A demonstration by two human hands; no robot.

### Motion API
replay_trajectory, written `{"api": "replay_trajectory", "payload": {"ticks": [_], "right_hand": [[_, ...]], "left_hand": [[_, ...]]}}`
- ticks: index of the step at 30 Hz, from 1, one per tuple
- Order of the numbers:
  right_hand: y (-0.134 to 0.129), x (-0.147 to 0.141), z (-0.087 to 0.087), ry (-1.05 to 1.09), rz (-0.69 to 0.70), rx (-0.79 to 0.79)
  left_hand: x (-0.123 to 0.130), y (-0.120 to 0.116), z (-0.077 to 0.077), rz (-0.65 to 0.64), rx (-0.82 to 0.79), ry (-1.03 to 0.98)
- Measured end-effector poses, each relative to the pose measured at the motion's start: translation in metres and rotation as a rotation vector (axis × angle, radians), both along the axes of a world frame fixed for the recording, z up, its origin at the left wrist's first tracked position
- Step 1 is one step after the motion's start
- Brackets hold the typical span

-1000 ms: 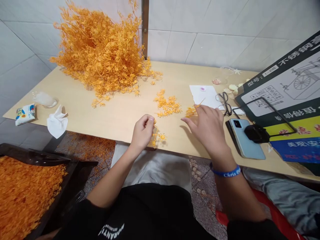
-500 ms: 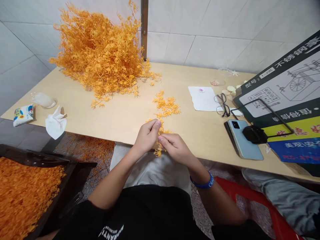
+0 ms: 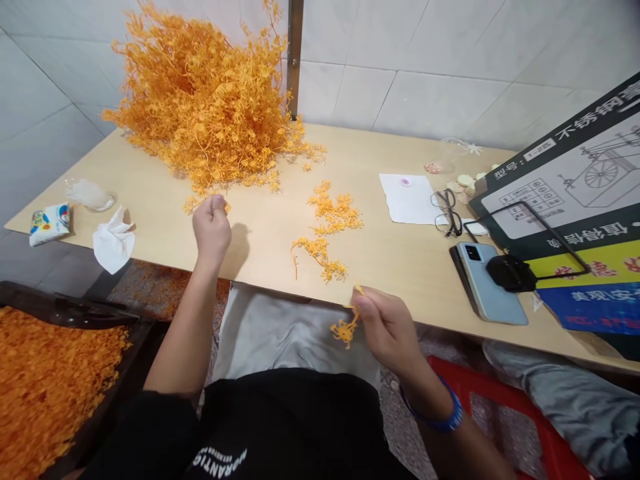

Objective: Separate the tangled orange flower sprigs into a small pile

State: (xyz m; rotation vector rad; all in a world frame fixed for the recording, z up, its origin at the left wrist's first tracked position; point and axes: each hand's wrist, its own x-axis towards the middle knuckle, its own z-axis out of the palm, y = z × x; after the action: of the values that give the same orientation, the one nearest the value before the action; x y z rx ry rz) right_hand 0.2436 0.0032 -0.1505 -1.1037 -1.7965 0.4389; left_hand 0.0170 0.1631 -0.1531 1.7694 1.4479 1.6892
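Observation:
My right hand (image 3: 387, 330) pinches a small orange plastic sprig (image 3: 345, 331), which dangles past the table's front edge above my lap. Over the left part of the table my left hand (image 3: 213, 230) is closed in a fist. Orange bits show right beside its fingers, and I cannot tell if they are held or lie behind. Between the hands one loose sprig (image 3: 320, 257) lies near the edge, with a cluster of sprigs (image 3: 333, 210) just behind it. A big heap of tangled orange sprigs (image 3: 200, 107) fills the back left of the table.
A bin (image 3: 70, 313) full of orange pieces stands at lower left. Tissue (image 3: 114, 241) and a snack packet (image 3: 50, 224) lie on the table's left end. To the right are paper (image 3: 407, 200), glasses (image 3: 447, 213), a phone (image 3: 493, 287) and a large printed box (image 3: 565, 200). Another person's leg (image 3: 565, 400) shows.
My hands have parted. The left has swung left and away toward the heap, while the right has drawn back to the right with the sprig. The loose sprig between them is now uncovered.

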Motion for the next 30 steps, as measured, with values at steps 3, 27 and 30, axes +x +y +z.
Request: {"api": "replay_trajectory", "payload": {"ticks": [3,27,30], "right_hand": [[0.002,0.006,-0.006,0.153,-0.055,-0.118],[0.041,-0.006,-0.012,0.894,-0.263,-0.192],[0.035,-0.019,-0.011,0.755,-0.213,-0.173]], "left_hand": [[0.010,0.012,0.012,-0.165,0.100,0.240],[0.095,-0.065,0.005,-0.814,-0.443,-0.264],[0.093,-0.084,0.001,-0.714,-0.341,-0.197]]}}
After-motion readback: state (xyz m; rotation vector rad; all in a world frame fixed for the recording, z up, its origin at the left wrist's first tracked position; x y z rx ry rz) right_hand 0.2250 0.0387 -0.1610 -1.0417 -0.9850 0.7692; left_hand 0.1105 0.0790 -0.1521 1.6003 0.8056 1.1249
